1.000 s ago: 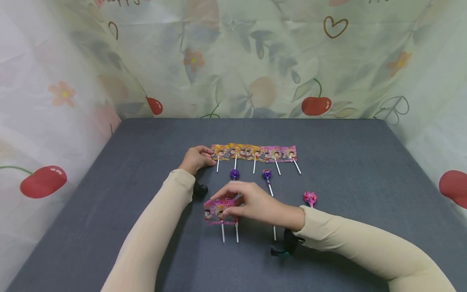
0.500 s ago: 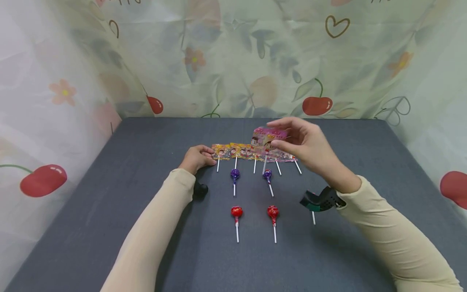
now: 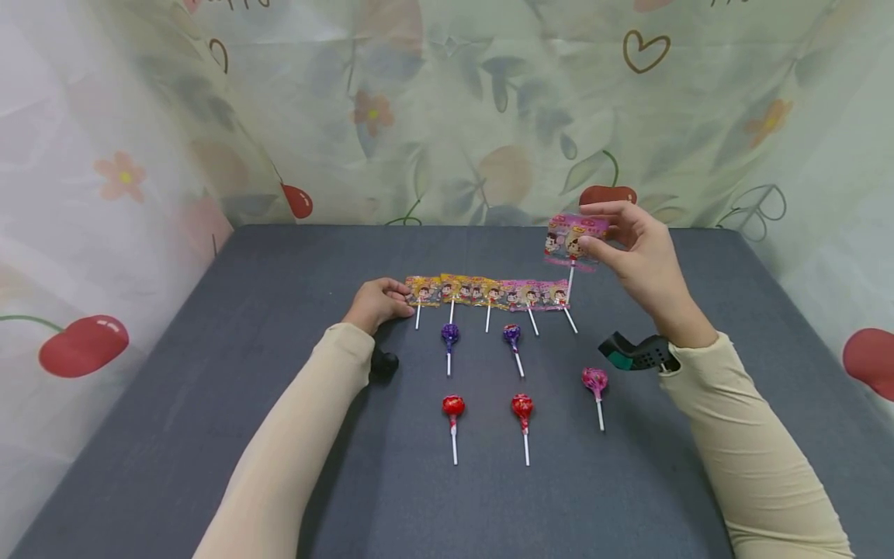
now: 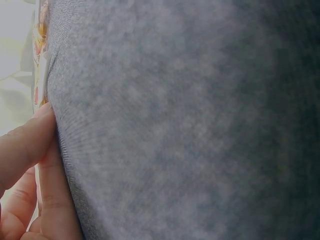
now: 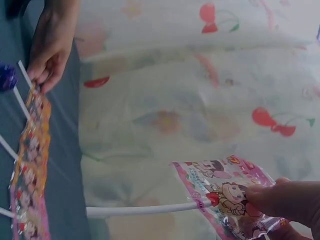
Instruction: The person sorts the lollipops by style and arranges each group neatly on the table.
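My right hand (image 3: 646,260) pinches a flat pink-wrapped lollipop (image 3: 564,242) between thumb and fingers, above the right end of a row. Its white stick points down in the head view; the right wrist view shows the printed wrapper (image 5: 225,192) close up. On the table, the row runs from yellow-wrapped lollipops (image 3: 457,289) on the left to pink-wrapped lollipops (image 3: 534,296) on the right, wrappers edge to edge. At the row's left end my left hand (image 3: 379,305) pinches the outer edge of the end yellow wrapper (image 3: 427,289). In the left wrist view its fingers (image 4: 27,145) partly hide that edge.
Nearer the front lie two purple ball lollipops (image 3: 450,334), two red ball lollipops (image 3: 453,405) and a pink ball lollipop (image 3: 595,380). All rest on the dark grey table (image 3: 293,466). A printed curtain (image 3: 447,116) hangs behind the table's back edge.
My right hand has lifted the pink-wrapped lollipop from the front middle and carried it back and to the right, past the row's end. The left hand stays at the row's left end.
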Demonstrator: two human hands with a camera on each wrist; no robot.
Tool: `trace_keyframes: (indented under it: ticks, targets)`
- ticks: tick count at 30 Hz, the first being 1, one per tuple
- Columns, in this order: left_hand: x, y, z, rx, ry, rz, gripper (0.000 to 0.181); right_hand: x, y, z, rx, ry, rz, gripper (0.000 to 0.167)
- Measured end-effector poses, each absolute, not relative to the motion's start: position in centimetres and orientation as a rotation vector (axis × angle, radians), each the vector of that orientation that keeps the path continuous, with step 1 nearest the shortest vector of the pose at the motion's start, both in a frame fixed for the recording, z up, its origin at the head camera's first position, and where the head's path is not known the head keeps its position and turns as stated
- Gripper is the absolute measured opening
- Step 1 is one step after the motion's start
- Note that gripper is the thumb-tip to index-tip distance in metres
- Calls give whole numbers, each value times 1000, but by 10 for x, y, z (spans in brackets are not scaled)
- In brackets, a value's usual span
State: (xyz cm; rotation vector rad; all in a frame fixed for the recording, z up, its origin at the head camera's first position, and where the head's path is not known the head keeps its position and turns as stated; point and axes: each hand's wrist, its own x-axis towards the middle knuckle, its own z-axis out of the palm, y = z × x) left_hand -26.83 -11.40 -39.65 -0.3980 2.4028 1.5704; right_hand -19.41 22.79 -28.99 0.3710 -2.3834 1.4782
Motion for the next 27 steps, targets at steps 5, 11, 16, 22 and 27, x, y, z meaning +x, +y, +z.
trace_keyframes:
  ticks: [5,11,16,22,27]
  targets:
    - [-266,-115,-396,-376,2413,1569,38,-210,238,-310,253,-2469,1400,38]
    - [-265,-114,-397,-356,2423,1580,42,-228,251,-334,112,-2653,1293,40]
    - [-266,-113,-398,-350,2414,1597,44,-242,263,-354,9,-2787,1233,41]
    - [-266,-113,-398,-364,2421,1585,43,-257,281,-374,-96,-2876,1292,40]
    - [-266,-114,-398,-363,2416,1597,42,-264,292,-383,-156,-2939,1424,43]
